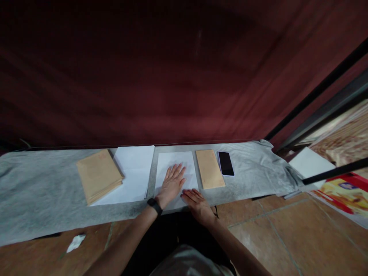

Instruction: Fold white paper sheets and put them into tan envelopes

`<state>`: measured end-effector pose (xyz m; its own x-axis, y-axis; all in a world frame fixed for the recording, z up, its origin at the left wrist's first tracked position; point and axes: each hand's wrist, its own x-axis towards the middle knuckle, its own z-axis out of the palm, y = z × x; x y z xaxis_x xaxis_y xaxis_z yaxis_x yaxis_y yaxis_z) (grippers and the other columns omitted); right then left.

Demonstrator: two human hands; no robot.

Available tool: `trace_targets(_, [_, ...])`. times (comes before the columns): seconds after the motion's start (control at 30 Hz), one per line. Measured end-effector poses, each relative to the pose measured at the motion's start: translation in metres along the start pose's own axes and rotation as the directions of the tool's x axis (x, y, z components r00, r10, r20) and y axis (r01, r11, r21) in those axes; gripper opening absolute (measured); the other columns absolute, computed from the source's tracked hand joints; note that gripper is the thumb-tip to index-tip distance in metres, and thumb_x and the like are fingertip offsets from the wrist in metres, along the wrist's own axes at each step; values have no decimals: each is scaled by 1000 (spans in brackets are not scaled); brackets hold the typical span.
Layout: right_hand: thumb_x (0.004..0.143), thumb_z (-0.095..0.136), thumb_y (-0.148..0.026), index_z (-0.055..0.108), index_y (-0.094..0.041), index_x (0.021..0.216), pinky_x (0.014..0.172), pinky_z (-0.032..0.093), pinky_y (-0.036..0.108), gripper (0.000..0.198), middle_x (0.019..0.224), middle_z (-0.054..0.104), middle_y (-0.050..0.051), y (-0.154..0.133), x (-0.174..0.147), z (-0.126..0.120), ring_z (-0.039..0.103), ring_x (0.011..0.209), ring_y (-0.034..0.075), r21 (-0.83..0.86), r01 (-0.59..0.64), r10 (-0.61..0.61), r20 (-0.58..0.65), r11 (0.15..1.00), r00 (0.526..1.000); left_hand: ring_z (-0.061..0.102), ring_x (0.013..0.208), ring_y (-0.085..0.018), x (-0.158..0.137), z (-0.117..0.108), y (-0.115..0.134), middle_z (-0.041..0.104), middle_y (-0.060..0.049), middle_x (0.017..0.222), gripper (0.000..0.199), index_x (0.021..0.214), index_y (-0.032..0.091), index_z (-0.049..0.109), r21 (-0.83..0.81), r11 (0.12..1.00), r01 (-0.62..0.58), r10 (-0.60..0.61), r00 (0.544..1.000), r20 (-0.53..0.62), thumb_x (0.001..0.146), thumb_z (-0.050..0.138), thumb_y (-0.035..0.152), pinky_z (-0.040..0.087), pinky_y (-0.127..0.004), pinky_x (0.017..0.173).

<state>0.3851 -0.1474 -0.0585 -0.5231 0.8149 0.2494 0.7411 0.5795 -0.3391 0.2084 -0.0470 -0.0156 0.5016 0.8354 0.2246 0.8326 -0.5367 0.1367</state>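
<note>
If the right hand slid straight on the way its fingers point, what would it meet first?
Most likely the left hand, which lies on the white paper just ahead of the right hand; exact depth is hard to judge.

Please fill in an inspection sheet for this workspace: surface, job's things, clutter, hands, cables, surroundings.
Surface: wrinkled grey cloth.
Job's things: white sheet, under the hands; brown paper stack, lying partly on white papers, left; flat brown piece, right.
Clutter: phone beside the flat brown piece; white scrap on the tiled floor.
Hands: left hand flat on the white sheet; right hand with fingertips on its near right part.
Cables: thin pale strand, back left; cannot tell whether a cable.
Surroundings: dark red backdrop; printed box at right.
</note>
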Motion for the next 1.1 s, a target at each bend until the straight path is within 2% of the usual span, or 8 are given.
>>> trace_targets(0.13, [90, 52, -7, 47, -21, 147, 120, 36, 44, 58, 149, 52, 9, 3, -2, 1, 48, 138, 21, -9, 14, -14, 61, 1000, 998, 32, 148, -29, 13, 34, -13, 39, -9, 159, 51, 148, 22, 46, -14, 1000, 24, -23, 998, 54, 102, 36, 43, 24, -53, 121])
trace_targets(0.3, [93, 53, -9, 49, -22, 145, 121, 35, 42, 54, 149, 53, 7, 7, -3, -1, 47, 138, 19, 30, 27, -29, 69, 999, 997, 31, 149, -26, 11, 38, -44, 37, -8, 160, 53, 150, 21, 43, -22, 1000, 21, -20, 998, 58, 102, 35, 43, 24, -48, 123])
trace_targets(0.53, [91, 53, -5, 53, -22, 141, 119, 38, 42, 52, 146, 57, 6, 15, -9, -12, 51, 135, 19, 108, -8, 9, -14, 994, 1000, 33, 148, -27, -43, 11, -84, 36, -12, 160, 62, 150, 20, 44, -277, 961, 23, 39, 976, 215, 96, 50, 50, 32, -46, 120])
trace_targets(0.63, [96, 49, -10, 56, -24, 139, 116, 42, 40, 45, 139, 62, 4, 14, -10, -19, 57, 129, 18, 145, -6, 12, -34, 989, 999, 29, 150, -27, -78, -12, -85, 33, -7, 162, 74, 155, 29, 34, -448, 894, -29, 176, 941, 288, 89, 63, 47, 30, -47, 121])
trace_targets(0.77, [101, 49, -20, 64, -27, 130, 109, 49, 37, 34, 129, 70, 3, 10, -10, -23, 64, 119, 17, 246, -34, 49, -55, 969, 997, 26, 151, -27, -112, -33, -78, 26, -5, 165, 95, 159, 34, 20, -507, 862, 3, 173, 938, 300, 80, 74, 34, 30, -50, 122])
trace_targets(0.9, [99, 52, -20, 70, -26, 123, 105, 52, 36, 30, 121, 73, 3, 8, -14, -22, 67, 114, 17, 372, -82, 110, -53, 925, 993, 40, 144, -22, -122, -26, -79, 44, -3, 157, 67, 150, 32, 42, -509, 861, 8, 116, 970, 212, 87, 63, 24, 35, -46, 120])
trace_targets(1.0, [94, 53, -11, 67, -27, 128, 109, 49, 39, 40, 127, 70, 4, 9, -20, -21, 63, 120, 19, 393, -114, 139, -36, 913, 990, 57, 130, -20, -124, -15, -82, 63, -3, 138, 34, 124, 28, 68, -543, 838, 56, 9, 993, 117, 94, 51, 26, 44, -42, 114])
trace_targets(1.1, [87, 50, -3, 61, -29, 135, 114, 44, 43, 56, 137, 63, 3, 12, -28, -19, 55, 130, 19, 401, -152, 192, -62, 903, 979, 68, 113, -20, -131, -12, -80, 73, -4, 121, 29, 110, 26, 73, -544, 833, 100, -89, 995, 47, 97, 48, 33, 53, -39, 104])
